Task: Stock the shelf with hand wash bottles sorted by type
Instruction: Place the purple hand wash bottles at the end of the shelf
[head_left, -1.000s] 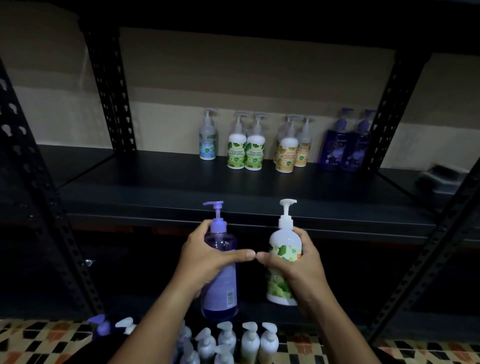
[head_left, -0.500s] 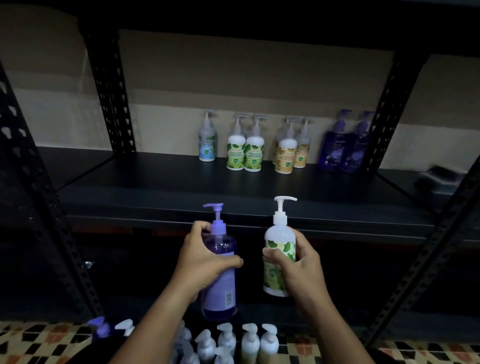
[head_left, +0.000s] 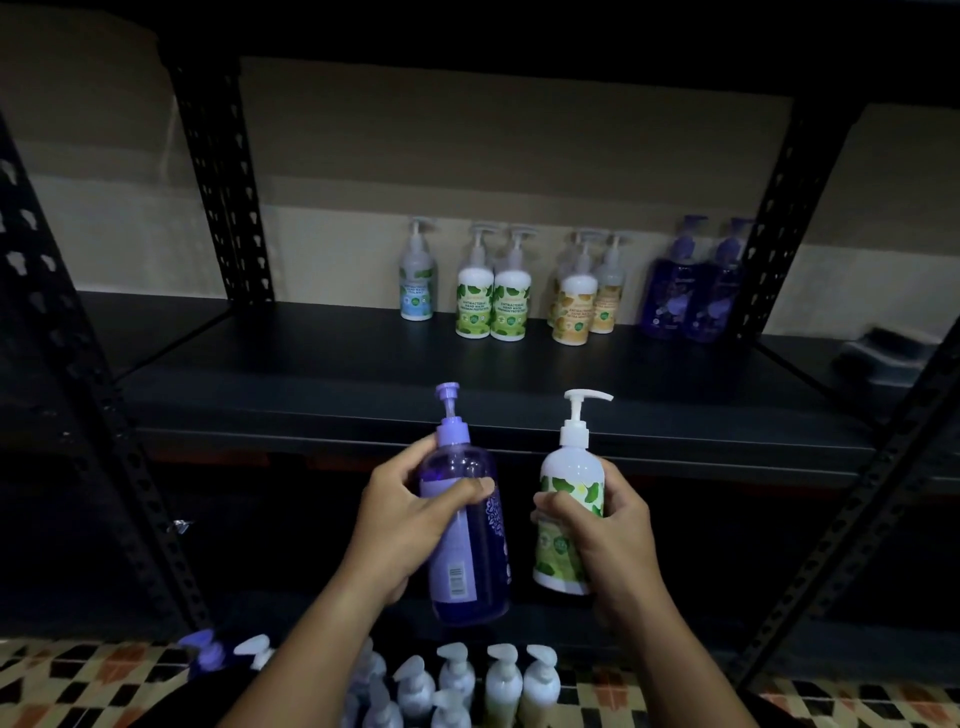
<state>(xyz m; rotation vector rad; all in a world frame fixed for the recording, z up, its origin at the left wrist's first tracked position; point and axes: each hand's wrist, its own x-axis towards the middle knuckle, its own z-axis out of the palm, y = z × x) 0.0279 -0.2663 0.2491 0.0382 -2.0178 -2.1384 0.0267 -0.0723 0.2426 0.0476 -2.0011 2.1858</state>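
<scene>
1. Gripping a purple bottle (head_left: 470, 525) around its upper body, the left hand (head_left: 402, 525) held it upright in front of the black shelf (head_left: 363, 374), thumb across the label.
2. The right hand (head_left: 605, 535) was clamped around a white bottle with a green leaf label (head_left: 569, 514), also upright, just beside the purple one, the two bottles not touching.
3. Both bottles hung below the shelf's front edge, their pump heads reaching up over it.
4. The shelf board was dark and matte, carried by black perforated uprights (head_left: 223, 176) at the corners, with a beige wall (head_left: 467, 156) behind.
5. Against that wall stood a row sorted by kind: one blue-label bottle (head_left: 416, 278), two green-label bottles (head_left: 492, 293), a cluster of orange-label bottles (head_left: 584, 291), and two purple bottles (head_left: 691, 283) at the right end.
6. A blurred dark object (head_left: 883, 348) lay on the shelf far right; what it was could not be told.
7. Below the hands, more pump bottles (head_left: 467, 686), mostly white-capped, stood grouped on a patterned floor (head_left: 67, 680) of orange, black and cream tiles.
8. The room was dim, the lower bay nearly black.
</scene>
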